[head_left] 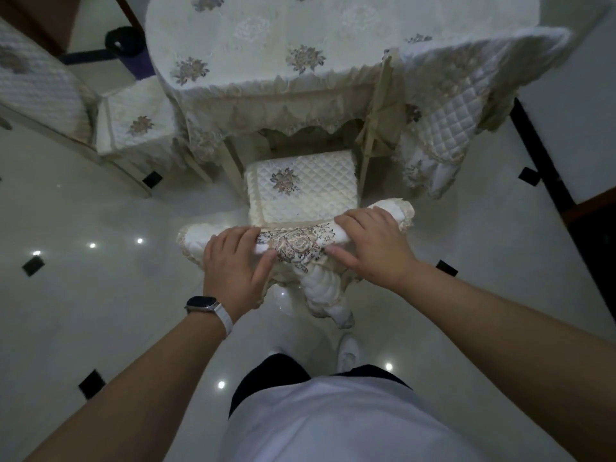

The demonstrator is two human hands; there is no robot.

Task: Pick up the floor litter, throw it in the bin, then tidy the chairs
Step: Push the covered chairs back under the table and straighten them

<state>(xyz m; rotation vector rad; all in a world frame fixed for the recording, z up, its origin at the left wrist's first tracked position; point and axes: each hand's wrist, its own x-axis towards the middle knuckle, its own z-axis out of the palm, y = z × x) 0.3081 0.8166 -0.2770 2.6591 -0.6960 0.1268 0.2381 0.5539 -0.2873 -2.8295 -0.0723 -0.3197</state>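
A chair point(301, 191) with a cream quilted cover stands in front of me, its seat partly under the table point(266, 45). Both my hands grip the top of its backrest, over the embroidered flower panel. My left hand point(236, 258), with a watch on the wrist, holds the left part of the rail, thumb on the near side. My right hand point(370, 245) holds the right part the same way. No litter shows on the floor.
Another covered chair point(456, 105) stands at the table's right, and one more chair point(138, 121) at its left. A dark round object point(125, 41) sits on the floor at the back left. Glossy white tiles with small black insets surround me.
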